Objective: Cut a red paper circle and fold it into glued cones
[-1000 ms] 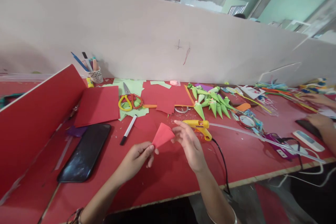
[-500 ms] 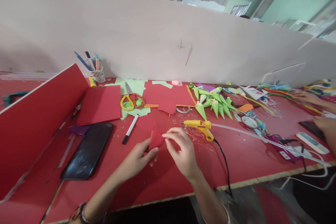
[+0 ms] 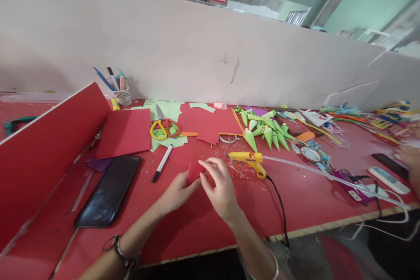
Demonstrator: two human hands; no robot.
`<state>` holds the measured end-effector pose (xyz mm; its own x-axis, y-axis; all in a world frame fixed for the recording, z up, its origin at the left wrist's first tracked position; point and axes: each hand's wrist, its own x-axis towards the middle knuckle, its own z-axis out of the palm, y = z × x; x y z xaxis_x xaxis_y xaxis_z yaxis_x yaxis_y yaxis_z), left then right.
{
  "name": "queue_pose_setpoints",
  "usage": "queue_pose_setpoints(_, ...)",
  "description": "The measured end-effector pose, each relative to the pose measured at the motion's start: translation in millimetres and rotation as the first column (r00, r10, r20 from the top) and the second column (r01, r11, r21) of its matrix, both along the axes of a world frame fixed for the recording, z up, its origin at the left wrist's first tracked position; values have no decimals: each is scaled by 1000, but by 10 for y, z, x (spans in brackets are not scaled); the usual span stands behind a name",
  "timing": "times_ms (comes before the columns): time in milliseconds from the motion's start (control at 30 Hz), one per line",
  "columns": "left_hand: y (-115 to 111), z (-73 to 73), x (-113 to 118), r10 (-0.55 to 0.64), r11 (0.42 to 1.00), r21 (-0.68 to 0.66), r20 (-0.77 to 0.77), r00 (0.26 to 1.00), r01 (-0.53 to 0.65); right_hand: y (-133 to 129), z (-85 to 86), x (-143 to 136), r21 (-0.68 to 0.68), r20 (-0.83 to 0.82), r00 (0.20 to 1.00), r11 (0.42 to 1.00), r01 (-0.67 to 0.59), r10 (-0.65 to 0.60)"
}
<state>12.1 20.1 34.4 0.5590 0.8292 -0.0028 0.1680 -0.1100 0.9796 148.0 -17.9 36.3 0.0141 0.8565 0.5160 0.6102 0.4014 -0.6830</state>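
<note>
Near the table's front edge, my left hand [image 3: 179, 190] pinches a small piece of red paper [image 3: 194, 171] that looks folded or curled. The fingertips of my right hand [image 3: 216, 183] close on the paper's right side. Behind the hands lie a white marker [image 3: 162, 163] with a black cap, scissors [image 3: 165, 127] with yellow and red handles on pale green paper [image 3: 179, 141], and stacked red sheets [image 3: 210, 122]. To the right, a yellow glue gun [image 3: 246, 157] rests on its side, with several green paper cones [image 3: 267, 129] behind it.
A black phone [image 3: 108, 192] and an upright red board [image 3: 49, 157] stand to the left, a pen cup [image 3: 122, 95] at the back. On the right are a purple power strip [image 3: 352, 186], a white remote [image 3: 389, 179], a glue-gun cord [image 3: 280, 208] and another person's hand [image 3: 410, 155].
My right hand has shifted slightly left and up along the red paper, closer to my left hand. The other person's hands have drawn back toward the right edge.
</note>
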Motion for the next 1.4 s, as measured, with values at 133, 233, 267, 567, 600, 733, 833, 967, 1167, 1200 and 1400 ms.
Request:
queue_pose_setpoints(133, 86, -57, 40, -29, 1000, -1, 35, 999, 29, 34, -28, -5, 17, 25, 999, 999, 33, -34)
queue_pose_setpoints(233, 145, -103, 38, -41, 999, 12, 47, 998, 40, 57, -60, 10, 12, 40, 999, 999, 30, -31)
queue_pose_setpoints(267, 159, -120, 32, -40, 999, 18, 51, 998, 39, 64, -71, 15, 7, 46, 999, 1000, 21, -21)
queue_pose_setpoints(567, 221, -226, -46, 7, 997, 83, 17, 1000, -8, 99, -102, 18, 56, 160, 986, 997, -54, 44)
queue_pose_setpoints(600, 226, -231, -54, 15, 995, 97, 3, 1000, -15, 100, -96, 20, 59, 179, 983, 997, -59, 48)
queue_pose_setpoints(733, 232, -240, -80, 28, 984, 175, -95, 995, -11, 132, -25, 34, -13, 285, 951, 992, -125, 124)
queue_pose_setpoints(833, 226, -239, -103, 15, 967, 251, -207, 978, 38, 185, 43, 48, -176, 327, 908, 961, -212, 261)
queue_pose_setpoints(967, 218, -254, -139, 19, 933, 340, -381, 925, 121, 252, 45, 49, -376, 263, 856, 865, -333, 444)
queue_pose_setpoints(1167, 236, -258, -175, 122, 890, 417, -603, 788, 181, 269, -47, -21, -414, 96, 862, 807, -421, 499)
queue_pose_setpoints(1200, 247, -251, -177, 134, 885, 425, -625, 769, 191, 270, -55, -40, -420, 68, 866, 802, -425, 495)
queue_pose_setpoints(1400, 287, -197, -178, 186, 857, 466, -677, 712, 220, 305, -110, -131, -444, -51, 882, 780, -440, 469)
